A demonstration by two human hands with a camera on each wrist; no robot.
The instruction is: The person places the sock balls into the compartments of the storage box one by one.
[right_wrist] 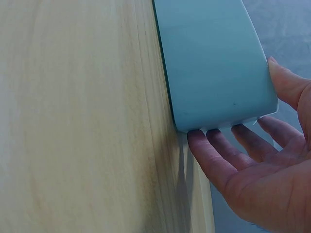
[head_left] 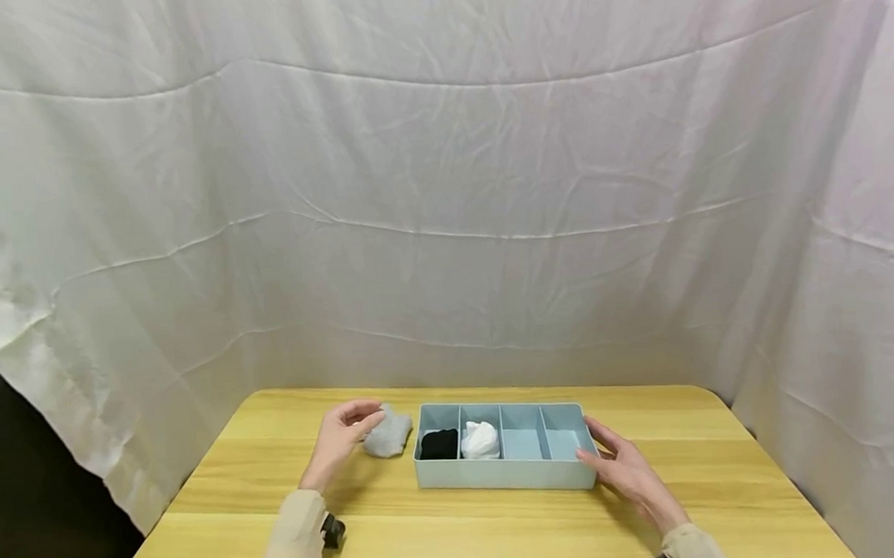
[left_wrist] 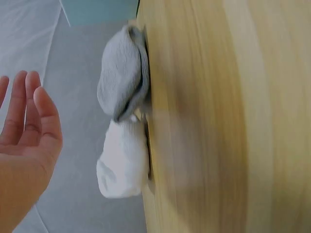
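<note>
The grey sock bundle (head_left: 387, 435) lay on the wooden table (head_left: 503, 526), just beside the left end of the blue divided tray (head_left: 500, 475). In the left wrist view a second, white bundle (left_wrist: 124, 162) lay touching it (the head view did not separate the two). The left hand (head_left: 341, 437) hovered close to the grey bundle with its fingers (left_wrist: 29, 104) relaxed and only slightly bent, holding nothing. Contact with the fabric could not be confirmed.

The tray had four compartments: a black bundle (head_left: 440, 443) occupied the leftmost, a white rolled bundle (head_left: 480, 440) the second, and the two on the right showed bare floor. The right hand (head_left: 623, 468) rested flat against the tray's right end, fingers (right_wrist: 214, 155) straight along the lower edge and thumb at the upper corner, bracing it rather than gripping it.

Judged from this position, a sound pick would call for the fingers to close round the whole grey bundle from above, so that the roll did not unfold, and clear of the white bundle beside it. The right hand's brace would hold the tray against sliding.

A white cloth backdrop (head_left: 443, 188) enclosed the table on three sides.
</note>
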